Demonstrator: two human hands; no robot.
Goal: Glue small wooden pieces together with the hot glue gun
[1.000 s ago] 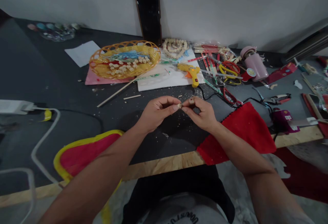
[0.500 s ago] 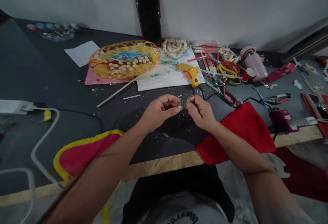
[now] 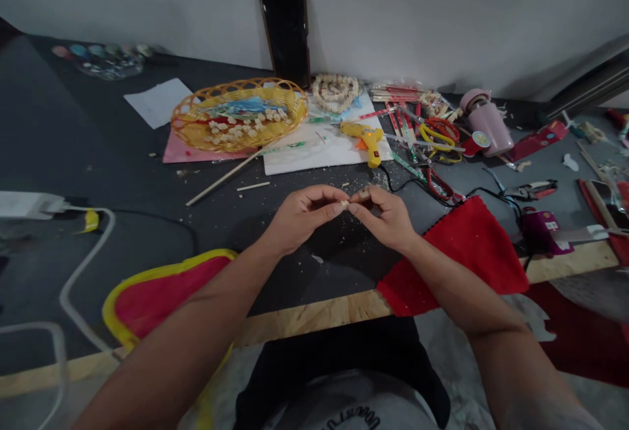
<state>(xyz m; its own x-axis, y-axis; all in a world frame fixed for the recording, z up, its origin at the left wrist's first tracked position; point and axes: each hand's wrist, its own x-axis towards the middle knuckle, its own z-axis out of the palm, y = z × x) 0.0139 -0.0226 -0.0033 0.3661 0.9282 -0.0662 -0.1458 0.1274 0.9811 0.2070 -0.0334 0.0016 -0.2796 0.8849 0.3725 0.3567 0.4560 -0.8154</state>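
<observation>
Between my two hands, over the dark table near its front edge, is a small cream-coloured piece [image 3: 344,204], too small to make out fully. My left hand [image 3: 309,214] pinches it between thumb and index finger. From the other side my right hand [image 3: 386,215] meets it, thumb and fingertips closed at the same piece. Just beyond the hands, a yellow hot glue gun [image 3: 362,136] lies on a white sheet [image 3: 304,158]. A yellow woven basket [image 3: 196,135] behind my left hand holds small cream flower-like pieces [image 3: 246,130] and blue and red strands.
A phone [image 3: 285,30] leans upright on the wall. Scissors [image 3: 437,135], a pink bottle [image 3: 486,122] and pliers [image 3: 533,189] lie right. Red cloth [image 3: 472,246] sits under my right forearm. A wooden stick [image 3: 223,179] and crumbs lie on the table; a white cable [image 3: 83,273] runs left.
My right hand has moved left, its fingertips coming together with my left hand at the small piece. The left hand has hardly shifted.
</observation>
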